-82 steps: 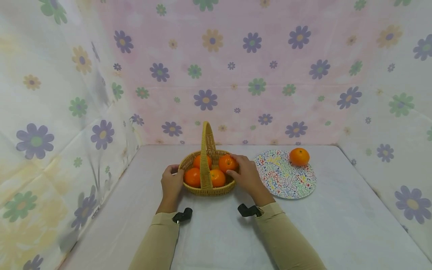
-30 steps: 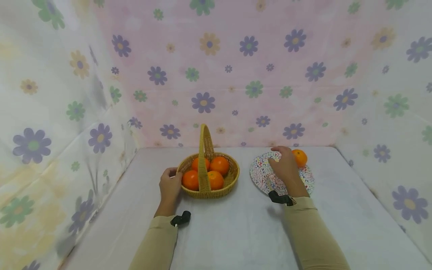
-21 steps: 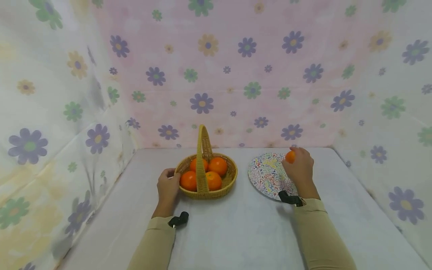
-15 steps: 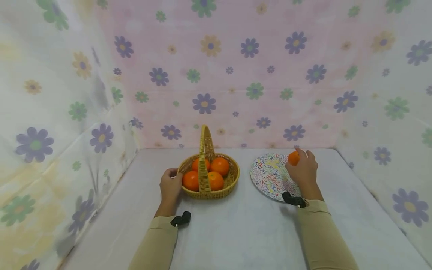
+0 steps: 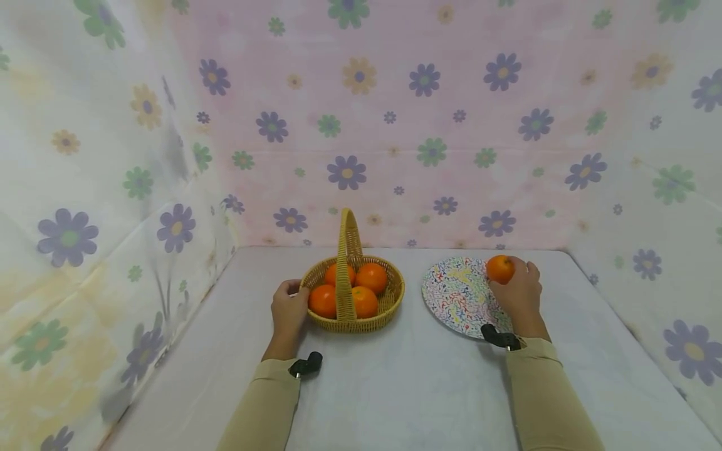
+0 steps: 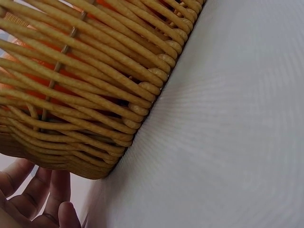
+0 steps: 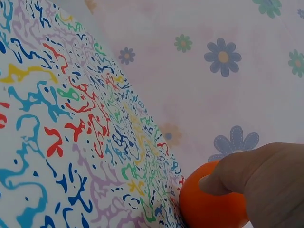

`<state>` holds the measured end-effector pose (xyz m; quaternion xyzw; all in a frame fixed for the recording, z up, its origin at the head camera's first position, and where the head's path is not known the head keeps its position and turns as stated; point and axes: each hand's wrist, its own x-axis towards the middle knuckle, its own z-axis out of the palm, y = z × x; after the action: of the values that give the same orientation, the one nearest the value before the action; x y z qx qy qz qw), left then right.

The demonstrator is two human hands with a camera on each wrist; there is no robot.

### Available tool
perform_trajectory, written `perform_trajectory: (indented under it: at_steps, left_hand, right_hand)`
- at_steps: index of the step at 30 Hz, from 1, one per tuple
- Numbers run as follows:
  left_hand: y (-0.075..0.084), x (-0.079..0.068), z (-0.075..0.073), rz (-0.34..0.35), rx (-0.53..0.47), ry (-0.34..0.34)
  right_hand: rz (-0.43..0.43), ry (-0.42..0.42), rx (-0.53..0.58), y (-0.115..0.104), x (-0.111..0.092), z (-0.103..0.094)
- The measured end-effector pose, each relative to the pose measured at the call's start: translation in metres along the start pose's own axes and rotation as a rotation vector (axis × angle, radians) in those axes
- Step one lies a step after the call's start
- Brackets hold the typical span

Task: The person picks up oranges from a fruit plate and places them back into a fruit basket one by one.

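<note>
A yellow wicker basket [image 5: 361,324] with a tall arched handle stands on the table, and several orange mandarins [image 5: 371,277] lie in it. My left hand [image 5: 289,310] holds the basket's left end at the rim; the left wrist view shows its fingers [image 6: 60,190] against the woven wall. To the right, a round plate [image 5: 459,294] is patterned with multicoloured squiggles. At its far right edge, my right hand [image 5: 520,293] grips a single mandarin [image 5: 499,269]. In the right wrist view the thumb presses on that mandarin [image 7: 209,209], while the other fingers are hidden.
White cloth covers the table [image 5: 395,382]. A pink flowered backdrop [image 5: 395,175] rises behind its far edge, and pale flowered side walls [image 5: 84,188] stand at left and right. The basket's arched handle [image 5: 344,269] stands up over the fruit.
My right hand has left the mandarins in the basket, crossed right to the plate and taken hold of the single mandarin there. My left hand has stayed on the basket's left end.
</note>
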<state>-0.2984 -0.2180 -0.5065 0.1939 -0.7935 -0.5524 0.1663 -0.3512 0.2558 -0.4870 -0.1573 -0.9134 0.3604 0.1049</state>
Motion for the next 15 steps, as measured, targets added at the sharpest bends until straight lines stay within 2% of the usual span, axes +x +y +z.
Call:
perform_trajectory:
  at_steps: [7,11,15]
  left_hand:
    - [-0.0008,0.0006,0.0013,-0.001,-0.006,0.002]
    - [0.0,-0.0007,0.0011,-0.001,0.005,0.007]
    - [0.0012,-0.0016,0.0006,0.004,0.014,0.011]
  right_hand:
    - [0.014,-0.006,0.081,0.0003,-0.0005,-0.0051]
    - [0.023,-0.02,0.086,-0.0004,-0.001,-0.0062]
    - [0.021,0.001,0.065,-0.0009,-0.0027,-0.0042]
